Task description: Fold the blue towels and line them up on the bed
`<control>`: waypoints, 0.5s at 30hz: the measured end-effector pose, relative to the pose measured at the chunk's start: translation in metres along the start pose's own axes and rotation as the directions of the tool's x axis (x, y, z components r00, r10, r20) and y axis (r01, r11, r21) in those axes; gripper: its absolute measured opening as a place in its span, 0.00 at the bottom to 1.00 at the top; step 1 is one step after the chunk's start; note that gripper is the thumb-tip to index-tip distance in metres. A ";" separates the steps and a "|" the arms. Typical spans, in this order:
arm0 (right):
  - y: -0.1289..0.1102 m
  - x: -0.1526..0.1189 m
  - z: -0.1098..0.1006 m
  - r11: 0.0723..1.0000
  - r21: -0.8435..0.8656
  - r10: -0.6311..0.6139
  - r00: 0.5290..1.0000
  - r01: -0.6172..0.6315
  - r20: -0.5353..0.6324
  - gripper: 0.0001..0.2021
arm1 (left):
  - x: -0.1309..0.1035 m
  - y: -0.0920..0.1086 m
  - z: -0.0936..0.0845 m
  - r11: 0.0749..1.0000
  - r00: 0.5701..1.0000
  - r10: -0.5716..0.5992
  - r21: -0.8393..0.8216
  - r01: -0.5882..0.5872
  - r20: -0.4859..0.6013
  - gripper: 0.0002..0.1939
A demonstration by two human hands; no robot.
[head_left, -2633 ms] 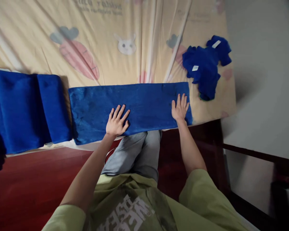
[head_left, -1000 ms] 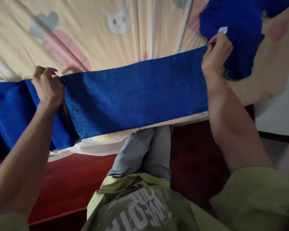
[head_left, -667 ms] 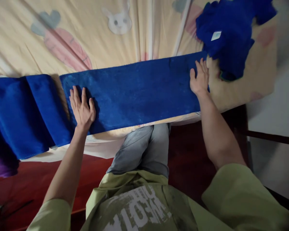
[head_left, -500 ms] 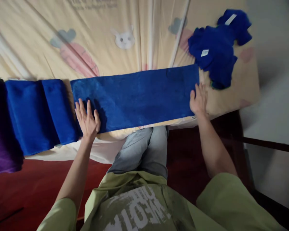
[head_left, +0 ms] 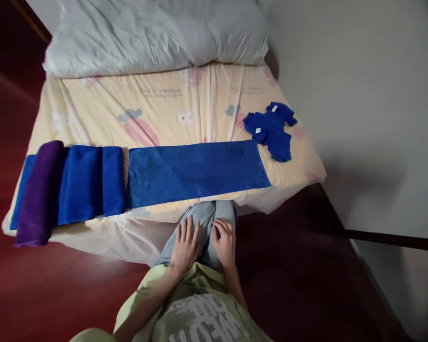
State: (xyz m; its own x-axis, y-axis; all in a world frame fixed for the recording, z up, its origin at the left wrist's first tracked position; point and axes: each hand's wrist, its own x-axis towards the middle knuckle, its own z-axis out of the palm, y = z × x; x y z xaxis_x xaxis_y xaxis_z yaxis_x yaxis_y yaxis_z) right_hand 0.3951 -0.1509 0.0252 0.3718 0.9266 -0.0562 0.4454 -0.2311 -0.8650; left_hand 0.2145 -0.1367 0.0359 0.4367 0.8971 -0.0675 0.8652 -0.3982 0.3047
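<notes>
A long blue towel [head_left: 196, 168] lies flat along the near edge of the bed, apart from both hands. My left hand [head_left: 186, 244] rests on my left thigh with its fingers stretched out and holds nothing. On the other thigh lies my right hand [head_left: 224, 240], its fingers loosely bent and apart, also holding nothing. To the left of the flat towel are several folded blue towels [head_left: 82, 183], and a rolled or folded purple towel [head_left: 41, 194] lies across them. Crumpled blue cloths [head_left: 271, 130] with white tags lie beyond the flat towel's right end.
The bed [head_left: 185, 107] has a yellow sheet printed with rabbits and carrots. A large grey-white bundle of bedding [head_left: 157, 35] lies along its far side. A pale wall [head_left: 371, 95] stands to the right. Dark red floor [head_left: 92, 289] surrounds the bed's near side.
Both hands have left the ends of the blue towel and come back onto my thighs. The towel stays flat. My view has risen and widened, showing the bed's far side.
</notes>
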 end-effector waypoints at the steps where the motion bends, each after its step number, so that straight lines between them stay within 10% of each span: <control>1: -0.006 -0.012 0.009 0.999 0.044 0.009 0.999 -0.011 0.039 0.09 | -0.003 0.010 0.005 0.999 1.000 -0.013 0.043 0.013 0.019 0.36; 15: -0.025 0.030 0.048 0.565 0.749 0.357 0.921 -0.346 0.156 0.14 | 0.050 0.045 0.014 0.979 0.974 -0.187 0.109 0.174 0.125 0.38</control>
State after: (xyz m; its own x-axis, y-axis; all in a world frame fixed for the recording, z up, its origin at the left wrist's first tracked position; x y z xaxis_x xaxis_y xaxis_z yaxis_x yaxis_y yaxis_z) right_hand 0.3560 -0.1036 0.0215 0.3744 0.8170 -0.4386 -0.4872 -0.2292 -0.8427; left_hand 0.2784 -0.1126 0.0324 0.2941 0.9248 -0.2412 0.9497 -0.2543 0.1830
